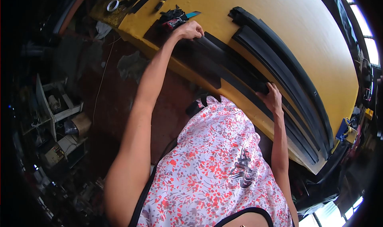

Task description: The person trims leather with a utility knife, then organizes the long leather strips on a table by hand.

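L grip (190,30), R grip (271,98): blk strip (233,65)

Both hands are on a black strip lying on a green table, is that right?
Not quite: the table is yellow, not green. The head view shows the left hand and the right hand both on the black strip lying on it.
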